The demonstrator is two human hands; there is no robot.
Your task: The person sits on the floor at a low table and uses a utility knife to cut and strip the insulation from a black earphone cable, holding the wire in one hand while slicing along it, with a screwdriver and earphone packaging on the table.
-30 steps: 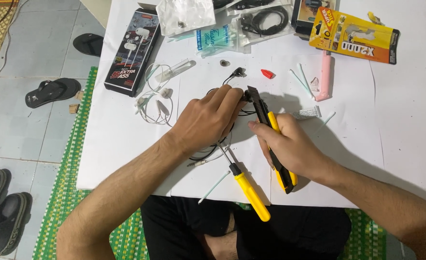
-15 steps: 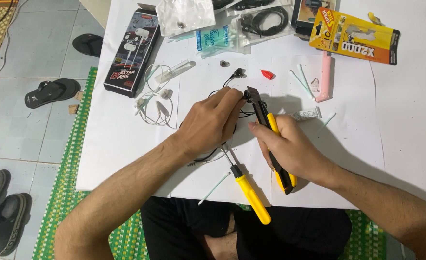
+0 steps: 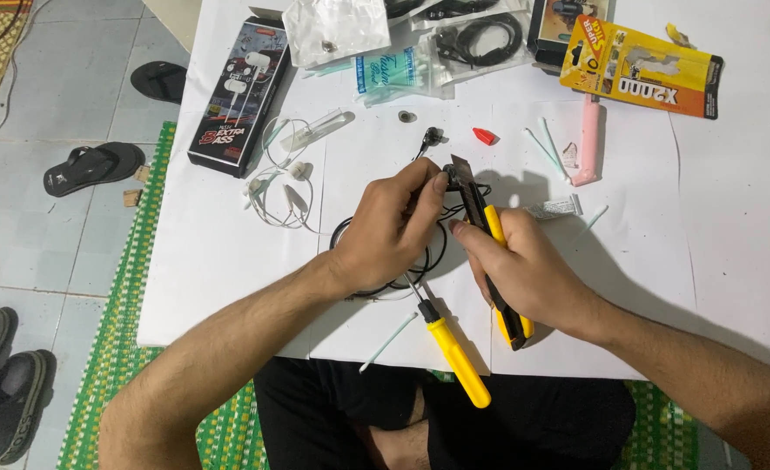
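Since a second ago, barely anything has shifted: the right hand (image 3: 524, 270) stays wrapped around the yellow utility knife (image 3: 489, 248), its blade tip meeting the black earphone cable (image 3: 437, 218) pinched by the left hand (image 3: 393, 231), just above the yellow-handled screwdriver (image 3: 454, 352).

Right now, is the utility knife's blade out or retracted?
Out: the utility knife in the right hand shows a short blade tip by the left hand.

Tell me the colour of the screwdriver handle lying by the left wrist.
Yellow, with a black collar; the screwdriver shows best in the head view.
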